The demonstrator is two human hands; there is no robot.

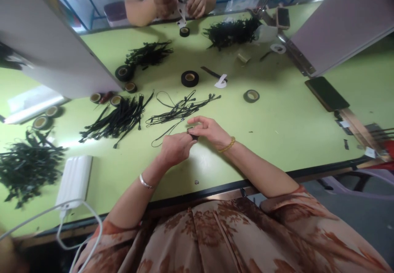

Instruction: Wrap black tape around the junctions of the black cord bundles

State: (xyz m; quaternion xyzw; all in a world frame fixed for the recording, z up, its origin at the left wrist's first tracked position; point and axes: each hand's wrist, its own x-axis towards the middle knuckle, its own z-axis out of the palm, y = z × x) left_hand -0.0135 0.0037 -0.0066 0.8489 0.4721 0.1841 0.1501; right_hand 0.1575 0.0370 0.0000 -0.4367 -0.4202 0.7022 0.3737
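Note:
My left hand (pixel 176 147) and my right hand (pixel 209 131) meet over the table near its front edge. Between their fingertips is a small black piece (pixel 193 133), apparently black tape, partly covered by the fingers. My right thumb and fingers pinch it, with the index finger stretched out above. The left fingers are closed against its lower side; what else they hold is hidden. A thin black cable (pixel 156 142) loops out beside my left hand. Just beyond lies a loose bunch of thin black cables (pixel 181 111), with a thicker bundle of black cables (pixel 118 119) to its left.
Black tape rolls (pixel 190 78) and another roll (pixel 251 96) lie on the green table (pixel 234 158). A white power bank (pixel 74 180) with a cable stands left, a dark phone (pixel 327 93) right. Across the table, a co-worker's hands (pixel 181 3) are near more cable piles (pixel 232 31).

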